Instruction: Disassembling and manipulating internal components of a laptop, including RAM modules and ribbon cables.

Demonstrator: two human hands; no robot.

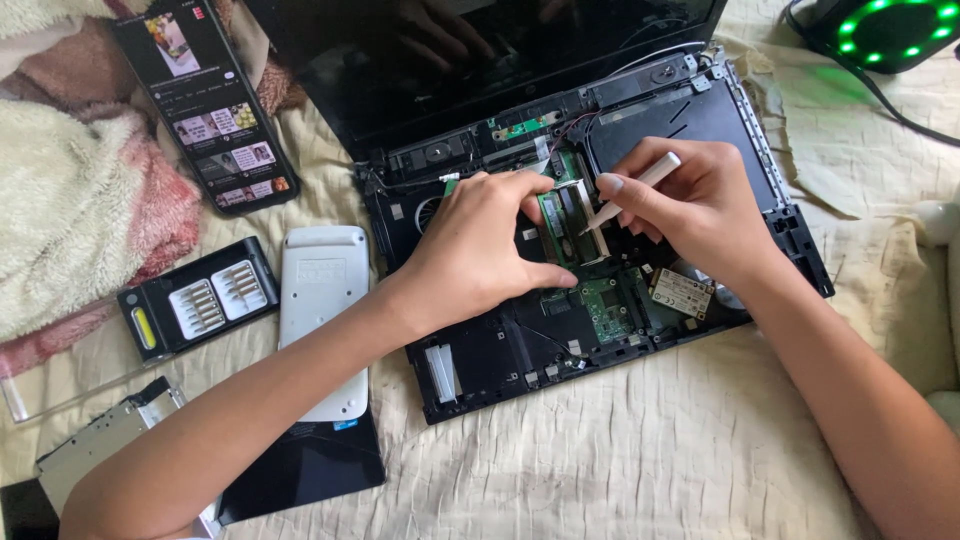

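A black laptop [700, 120] lies opened up on a cream bedsheet, its inner boards exposed. My left hand [480, 250] rests on the middle of the chassis, fingertips pressing beside a green memory module [560, 215]. My right hand [690, 200] grips a thin white pry tool [630, 190], whose tip touches the module's right edge. A green circuit board [605, 305] and a small labelled card [682, 293] show just below the hands.
A phone [205, 100] with a lit screen lies at the upper left on a fluffy blanket [70, 190]. A screwdriver bit case [195, 298], a white cover panel [322, 300], a removed drive [95, 445] and a green-lit device [890, 30] surround the laptop.
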